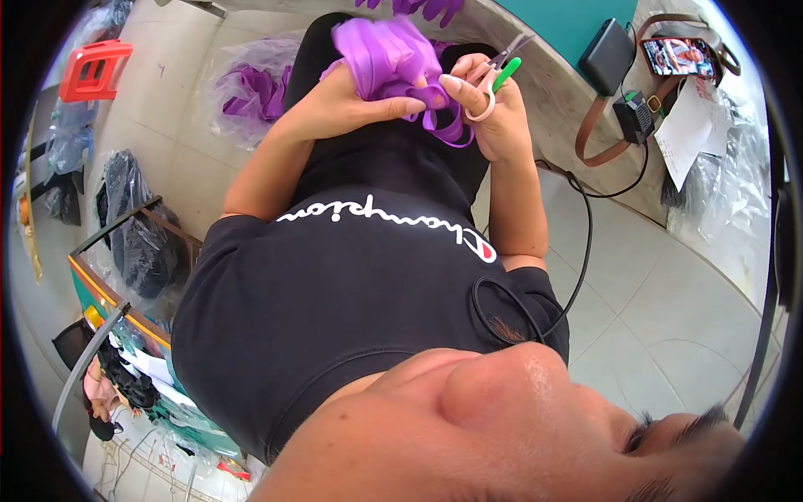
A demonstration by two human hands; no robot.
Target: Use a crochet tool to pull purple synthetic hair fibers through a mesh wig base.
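Observation:
Above my lap, my left hand (355,105) is closed round a bunched purple fabric piece (389,58) with narrow strips. Its upper part is blurred. A loop of purple strip hangs below, toward my right hand (502,109). That hand is closed on a pair of scissors (481,113) with pale pink handles, the dark blades pointing up and away. A bright green stick-like piece (507,75) lies alongside the scissors; I cannot tell if it is part of them. The right fingertips are right beside the fabric, and whether they pinch it is unclear.
A clear bag of purple pieces (251,92) lies on the floor at left, near a red plastic stool (96,71). The table at right bears a phone (679,58), black boxy device (608,57), brown strap (590,138) and papers (690,134). A black cable (590,226) hangs beside my right arm.

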